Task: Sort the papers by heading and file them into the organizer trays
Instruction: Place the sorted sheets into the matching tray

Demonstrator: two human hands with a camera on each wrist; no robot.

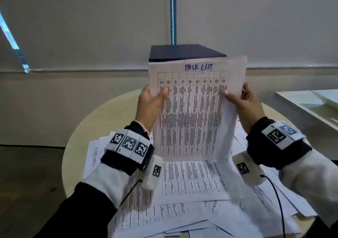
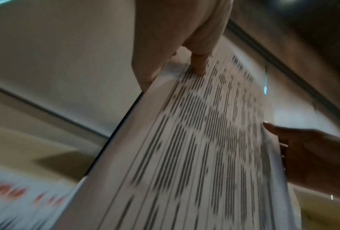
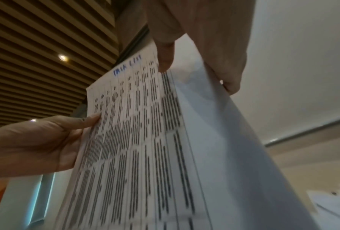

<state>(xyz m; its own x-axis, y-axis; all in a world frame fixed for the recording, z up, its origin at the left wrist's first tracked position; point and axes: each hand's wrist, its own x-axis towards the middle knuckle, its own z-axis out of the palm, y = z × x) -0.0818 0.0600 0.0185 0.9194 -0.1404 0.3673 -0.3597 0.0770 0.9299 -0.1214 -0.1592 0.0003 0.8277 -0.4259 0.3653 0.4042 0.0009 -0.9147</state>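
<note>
Sorting early: loose papers cover the near half of the round table, one stack in hand.
Largest first: table carries a spread of unsorted sheets from centre to near edge; dark organizer stands at the far edge, its trays hidden behind the stack, so nothing visibly filed. Held stack, headed "TASK LIST", stands upright with its bottom edge on the papers; left hand pinches its left edge, right hand pinches the right, thumbs in front. Head view alone shows the table spread; left wrist shows a red-headed sheet; right wrist shows the fingers behind the stack.
</note>
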